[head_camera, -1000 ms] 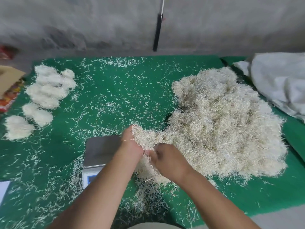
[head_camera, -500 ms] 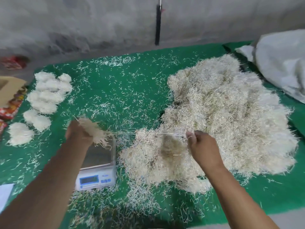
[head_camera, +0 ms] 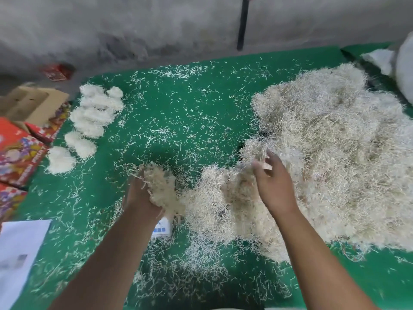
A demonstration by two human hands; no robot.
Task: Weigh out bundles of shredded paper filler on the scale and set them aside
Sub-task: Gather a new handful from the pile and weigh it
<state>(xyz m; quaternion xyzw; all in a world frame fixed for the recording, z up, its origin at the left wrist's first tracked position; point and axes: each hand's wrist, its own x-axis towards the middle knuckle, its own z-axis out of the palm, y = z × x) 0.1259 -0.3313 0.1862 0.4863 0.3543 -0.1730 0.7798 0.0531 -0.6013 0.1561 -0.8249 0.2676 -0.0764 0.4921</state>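
So half a second back the left hand (head_camera: 143,193) was hanging over the bare steel pan with its tuft, and now that hand and its handful of shredded paper (head_camera: 162,186) cover the scale (head_camera: 161,229) so only the blue-buttoned front corner peeks out at lower centre of the frame. I'd read that as the portion going down on the pan for weighing (can't see if it's actually touching yet). Left grip is clenched around the handful, fingers buried in it. The right hand (head_camera: 271,182) has swung back to the big pile (head_camera: 330,157) filling the right side, and its grip is pinching a few strands (head_camera: 264,163) at the fingertips, probably a top-up. The handful is a ragged clump with its long axis running roughly up-down in the frame, frayed ends poking toward upper left and trailing off lower right. Finished bundles (head_camera: 89,121) sit in a column at upper left of the green desk (head_camera: 190,121), well apart from the scale.
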